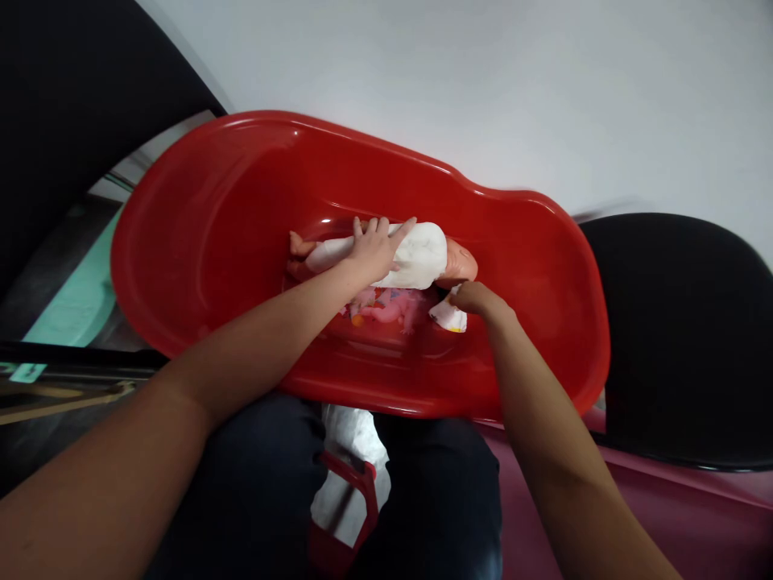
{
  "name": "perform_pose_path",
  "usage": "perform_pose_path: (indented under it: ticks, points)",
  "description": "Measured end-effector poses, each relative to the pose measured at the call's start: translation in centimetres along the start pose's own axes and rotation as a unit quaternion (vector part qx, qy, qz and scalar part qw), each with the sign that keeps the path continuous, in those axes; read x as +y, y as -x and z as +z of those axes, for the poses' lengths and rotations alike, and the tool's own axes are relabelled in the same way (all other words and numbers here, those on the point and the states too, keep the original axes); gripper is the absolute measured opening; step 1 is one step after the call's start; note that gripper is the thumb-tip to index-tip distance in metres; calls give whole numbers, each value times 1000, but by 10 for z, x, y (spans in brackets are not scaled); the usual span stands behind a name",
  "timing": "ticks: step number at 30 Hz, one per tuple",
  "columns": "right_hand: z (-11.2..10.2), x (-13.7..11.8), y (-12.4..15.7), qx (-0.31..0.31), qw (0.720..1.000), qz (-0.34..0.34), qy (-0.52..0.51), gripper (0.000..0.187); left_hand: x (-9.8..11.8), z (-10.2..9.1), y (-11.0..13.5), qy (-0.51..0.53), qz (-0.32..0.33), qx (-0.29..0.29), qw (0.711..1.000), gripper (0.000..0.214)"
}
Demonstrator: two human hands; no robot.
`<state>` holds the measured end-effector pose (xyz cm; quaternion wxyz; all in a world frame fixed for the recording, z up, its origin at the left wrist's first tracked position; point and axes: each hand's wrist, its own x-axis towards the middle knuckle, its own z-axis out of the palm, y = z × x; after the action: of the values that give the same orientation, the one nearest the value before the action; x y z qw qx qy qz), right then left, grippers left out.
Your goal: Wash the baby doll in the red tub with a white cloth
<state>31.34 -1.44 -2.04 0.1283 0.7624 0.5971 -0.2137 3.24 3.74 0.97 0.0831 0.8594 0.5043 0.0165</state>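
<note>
A baby doll (462,264) in white clothing lies lengthwise inside a red baby bathtub (525,242), its feet to the left and its head to the right. My left hand (375,246) is on the doll's middle, the fingers spread and curled over its far side. By the doll's head, my right hand (477,298) pinches a small white piece with yellow and dark marks (448,314). Whether that piece is cloth or paper cannot be made out. Below the doll, a coloured picture with pink figures (392,310) shows on the tub floor.
The tub spans my thighs (254,491). Black rounded seats or panels stand at the right (682,338) and upper left (78,105). Behind the tub is a pale wall-like surface (483,89). A red-edged silvery object (353,475) shows between my legs.
</note>
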Motion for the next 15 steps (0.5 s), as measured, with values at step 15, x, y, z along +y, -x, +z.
perform_pose_path:
  ticks: [15]
  points:
    - [-40,-22,17,31,999,42,-11,45,-1,3,-1,12,1,4,1000,102]
